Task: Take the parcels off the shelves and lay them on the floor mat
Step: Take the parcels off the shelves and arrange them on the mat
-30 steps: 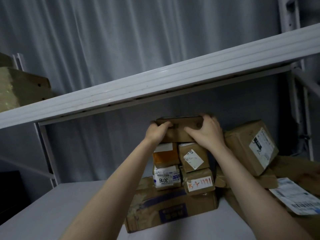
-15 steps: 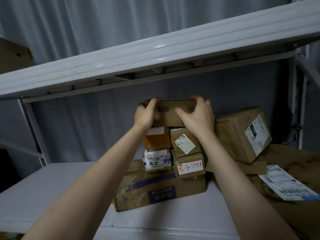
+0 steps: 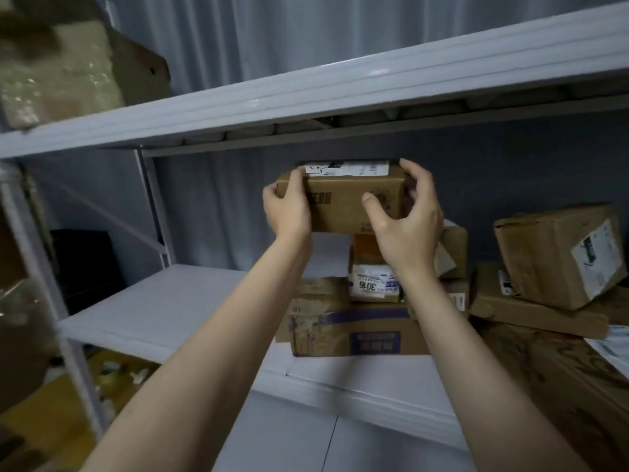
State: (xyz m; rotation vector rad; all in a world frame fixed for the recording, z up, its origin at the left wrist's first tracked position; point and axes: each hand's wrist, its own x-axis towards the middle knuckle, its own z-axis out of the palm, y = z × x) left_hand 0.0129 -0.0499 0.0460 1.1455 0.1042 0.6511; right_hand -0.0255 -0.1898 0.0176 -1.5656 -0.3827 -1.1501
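A brown cardboard parcel [image 3: 343,202] with a white label on top is lifted clear of the stack on the white shelf [image 3: 163,311]. My left hand [image 3: 289,209] grips its left end, fingers curled over the top edge. My right hand [image 3: 405,216] holds its right end, thumb on the front face and fingers round the far corner. Below it stand small parcels, one marked 3016 [image 3: 372,284], on a larger box with purple tape [image 3: 350,332].
More parcels lie at the right: a tilted box with a label [image 3: 558,253] on a flat one [image 3: 531,308], and a big box at the right edge [image 3: 578,386]. An upper shelf [image 3: 340,90] hangs close above, carrying a wrapped parcel [image 3: 68,69]. A shelf post [image 3: 153,206] stands left.
Both hands have lifted the top parcel off the stack and drawn it toward me and leftward. Its labelled top now shows.
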